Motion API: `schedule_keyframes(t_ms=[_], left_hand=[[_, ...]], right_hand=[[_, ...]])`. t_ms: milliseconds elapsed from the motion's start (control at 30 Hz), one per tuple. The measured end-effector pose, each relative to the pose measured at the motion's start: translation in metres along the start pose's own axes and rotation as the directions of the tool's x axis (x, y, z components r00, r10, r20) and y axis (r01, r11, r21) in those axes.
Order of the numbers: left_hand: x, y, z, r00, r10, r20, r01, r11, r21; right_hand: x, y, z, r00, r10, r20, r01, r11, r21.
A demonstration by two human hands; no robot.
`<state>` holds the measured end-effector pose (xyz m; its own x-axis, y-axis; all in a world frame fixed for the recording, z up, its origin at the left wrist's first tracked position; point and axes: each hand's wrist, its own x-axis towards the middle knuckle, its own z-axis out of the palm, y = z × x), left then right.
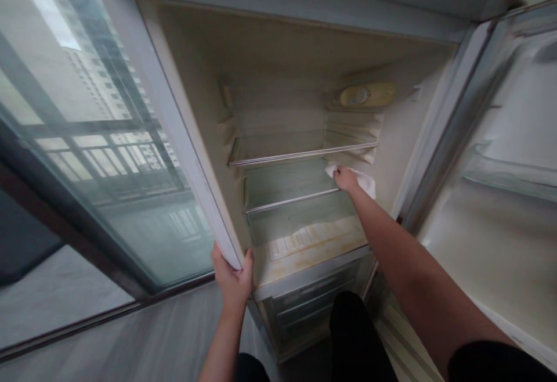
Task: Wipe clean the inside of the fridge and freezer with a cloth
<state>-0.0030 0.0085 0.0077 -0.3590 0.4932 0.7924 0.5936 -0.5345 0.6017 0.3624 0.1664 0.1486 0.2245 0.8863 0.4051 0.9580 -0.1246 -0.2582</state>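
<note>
An open refrigerator (191,132) stands before me, stained brownish on its bottom ledge. My left hand (232,273) grips the front edge of its left side wall, thumb on the inner side. Inside, my right hand (347,179) holds a white cloth (368,184) at the right end of the lower glass shelf (287,182). Part of the cloth hangs out to the right of the fist. Above it is the upper glass shelf (300,148). Whether the cloth presses on the lower shelf I cannot tell.
The fridge door (500,219) is swung open to the right, with a clear door shelf (513,170). A yellowish thermostat housing (368,95) sits on the inner right wall. Below is a compartment with drawers (317,298). At left are sliding glass doors (143,237). My knee (354,330) is close to the fridge.
</note>
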Motion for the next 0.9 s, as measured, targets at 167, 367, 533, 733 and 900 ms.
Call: schedule_keyframes(t_ms=[167,367,533,733,900], left_hand=[[0.002,0.0,-0.001,0.999,0.032,0.012,-0.033,0.999,0.039],[0.002,-0.003,-0.001,0.999,0.037,0.014,-0.037,0.999,0.013],[0.004,-0.002,-0.001,1.0,0.003,0.019,-0.003,1.0,-0.001],[0.003,-0.002,-0.001,1.0,-0.009,0.024,0.008,1.0,0.013],[0.003,-0.001,-0.002,1.0,-0.007,0.014,0.006,0.999,0.044]], right_hand=[[-0.03,-0.007,-0.002,1.0,0.018,-0.016,-0.017,0.999,0.036],[-0.091,-0.004,0.04,0.951,0.006,-0.309,0.104,0.936,0.338],[-0.122,-0.001,0.074,0.929,0.008,-0.369,0.193,0.842,0.504],[-0.125,0.007,0.061,0.94,-0.158,-0.302,0.252,0.919,0.305],[-0.114,0.026,0.062,0.923,-0.099,-0.372,0.207,0.942,0.265]])
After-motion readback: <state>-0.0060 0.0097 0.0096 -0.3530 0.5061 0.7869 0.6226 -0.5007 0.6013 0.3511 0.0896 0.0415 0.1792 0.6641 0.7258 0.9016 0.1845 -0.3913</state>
